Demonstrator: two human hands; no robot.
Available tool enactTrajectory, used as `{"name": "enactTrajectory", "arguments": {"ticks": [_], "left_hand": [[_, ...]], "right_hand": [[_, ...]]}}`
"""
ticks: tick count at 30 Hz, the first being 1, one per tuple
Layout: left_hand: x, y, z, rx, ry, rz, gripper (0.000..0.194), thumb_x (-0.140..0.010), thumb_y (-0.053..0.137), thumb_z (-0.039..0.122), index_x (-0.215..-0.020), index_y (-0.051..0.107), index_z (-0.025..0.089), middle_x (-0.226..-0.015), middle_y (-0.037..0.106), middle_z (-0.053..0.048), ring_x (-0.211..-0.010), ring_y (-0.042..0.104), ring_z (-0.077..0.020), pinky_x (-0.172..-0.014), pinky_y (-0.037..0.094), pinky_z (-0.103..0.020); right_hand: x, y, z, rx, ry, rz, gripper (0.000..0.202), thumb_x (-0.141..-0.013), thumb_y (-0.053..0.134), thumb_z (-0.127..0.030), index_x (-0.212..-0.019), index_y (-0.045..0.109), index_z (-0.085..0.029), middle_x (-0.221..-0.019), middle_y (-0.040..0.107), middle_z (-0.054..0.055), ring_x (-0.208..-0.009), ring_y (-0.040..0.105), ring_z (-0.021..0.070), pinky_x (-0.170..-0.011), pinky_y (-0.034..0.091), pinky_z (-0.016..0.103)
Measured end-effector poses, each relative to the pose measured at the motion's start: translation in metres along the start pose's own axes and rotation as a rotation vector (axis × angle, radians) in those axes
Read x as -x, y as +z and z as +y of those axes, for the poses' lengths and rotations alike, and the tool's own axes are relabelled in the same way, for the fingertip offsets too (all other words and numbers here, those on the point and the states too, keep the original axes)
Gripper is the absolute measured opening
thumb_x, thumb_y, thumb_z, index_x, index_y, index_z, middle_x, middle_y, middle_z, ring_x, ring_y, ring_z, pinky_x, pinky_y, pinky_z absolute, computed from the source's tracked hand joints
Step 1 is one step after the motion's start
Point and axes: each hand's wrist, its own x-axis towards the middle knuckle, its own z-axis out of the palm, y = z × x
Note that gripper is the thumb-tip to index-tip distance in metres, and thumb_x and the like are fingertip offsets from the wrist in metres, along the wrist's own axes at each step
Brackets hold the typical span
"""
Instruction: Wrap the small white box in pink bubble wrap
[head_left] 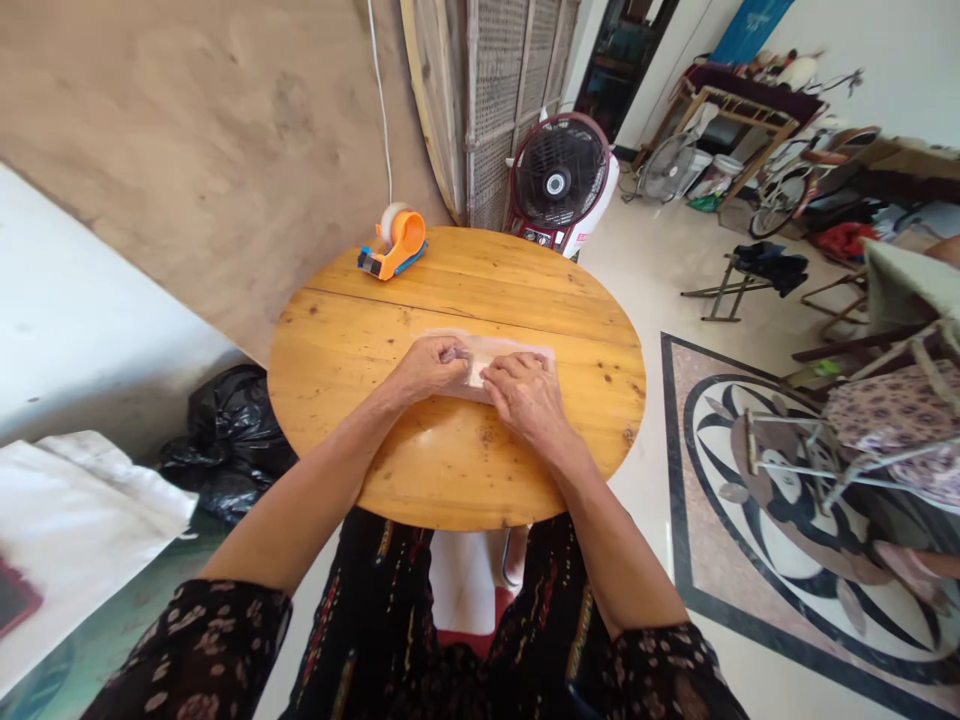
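Observation:
On the round wooden table [480,460] lies a flat, pale pinkish-white packet [480,350], partly covered by both hands. My left hand [435,367] rests over its left part, fingers curled and pinched at something thin and shiny whose kind I cannot make out. Across the right part lies my right hand [525,388], its fingers bent over the packet and its thumb close to the middle. The fingertips of both hands are a short gap apart. Further back on the left of the table stands an orange and blue tape dispenser [401,243] with a roll of tape.
Behind the table stands a dark red fan [561,175]. Black plastic bags [232,435] sit on the left by the wall. A folding stool [739,285] is on the floor at right. Another person's hand [904,562] shows at the right edge.

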Motion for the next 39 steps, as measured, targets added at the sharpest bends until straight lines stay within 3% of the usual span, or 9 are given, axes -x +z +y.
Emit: {"name": "enactTrajectory", "arguments": {"ticks": [7, 13, 18, 23, 29, 34, 39], "left_hand": [[0.0, -0.02, -0.003, 0.062, -0.105, -0.126, 0.021, -0.065, 0.056, 0.032, -0.077, 0.062, 0.017, -0.065, 0.058, 0.002, -0.058, 0.053, -0.0128, -0.053, 0.038, -0.022], [0.012, -0.023, 0.006, -0.067, -0.231, -0.093, 0.028, -0.062, 0.056, 0.031, -0.084, 0.063, 0.016, -0.063, 0.059, 0.002, -0.057, 0.053, -0.014, -0.052, 0.037, -0.022], [0.018, -0.02, -0.009, -0.158, -0.275, 0.042, 0.021, -0.063, 0.058, 0.038, -0.061, 0.057, 0.016, -0.056, 0.052, 0.002, -0.055, 0.046, -0.0121, -0.052, 0.033, -0.022], [0.018, -0.024, -0.011, -0.221, -0.309, 0.175, 0.018, -0.064, 0.057, 0.035, -0.062, 0.059, 0.017, -0.057, 0.052, 0.001, -0.056, 0.045, -0.0124, -0.052, 0.031, -0.022], [0.028, -0.028, -0.003, -0.187, -0.354, 0.113, 0.031, -0.066, 0.066, 0.046, -0.059, 0.055, 0.017, -0.055, 0.049, 0.004, -0.053, 0.045, -0.0101, -0.05, 0.032, -0.02], [0.029, -0.021, -0.007, -0.164, -0.461, 0.155, 0.03, -0.067, 0.071, 0.034, -0.056, 0.048, 0.017, -0.051, 0.044, 0.006, -0.048, 0.041, -0.0076, -0.047, 0.031, -0.018], [0.027, -0.016, 0.003, -0.096, -0.61, 0.153, 0.026, -0.072, 0.072, 0.026, -0.066, 0.048, 0.018, -0.054, 0.05, 0.005, -0.048, 0.05, -0.0094, -0.047, 0.039, -0.019]], "right_hand": [[-0.005, -0.001, -0.001, -0.025, 0.053, 0.006, 0.024, -0.096, 0.049, -0.026, -0.097, 0.072, -0.022, -0.104, 0.071, 0.008, -0.099, 0.057, 0.0236, -0.086, 0.032, 0.039], [-0.005, -0.005, -0.003, -0.023, 0.054, -0.058, 0.026, -0.096, 0.047, -0.027, -0.096, 0.073, -0.019, -0.105, 0.07, 0.01, -0.101, 0.057, 0.0236, -0.089, 0.031, 0.039], [-0.002, -0.01, -0.006, 0.005, 0.049, -0.112, 0.029, -0.097, 0.044, -0.026, -0.098, 0.071, -0.018, -0.108, 0.068, 0.011, -0.103, 0.057, 0.0237, -0.092, 0.03, 0.04], [0.0, -0.011, -0.006, -0.006, 0.069, -0.123, 0.032, -0.099, 0.04, -0.026, -0.096, 0.07, -0.018, -0.103, 0.069, 0.009, -0.095, 0.061, 0.0225, -0.091, 0.031, 0.04], [0.002, -0.011, -0.006, -0.002, 0.059, -0.105, 0.032, -0.098, 0.039, -0.024, -0.095, 0.07, -0.017, -0.105, 0.069, 0.011, -0.095, 0.062, 0.0229, -0.089, 0.03, 0.039], [0.003, -0.014, -0.005, -0.002, 0.059, -0.101, 0.033, -0.098, 0.038, -0.024, -0.094, 0.071, -0.016, -0.104, 0.069, 0.012, -0.094, 0.063, 0.0236, -0.087, 0.03, 0.039], [0.003, -0.013, -0.005, -0.009, 0.056, -0.104, 0.032, -0.097, 0.039, -0.023, -0.093, 0.071, -0.016, -0.103, 0.07, 0.011, -0.094, 0.063, 0.0234, -0.087, 0.029, 0.039]]}}
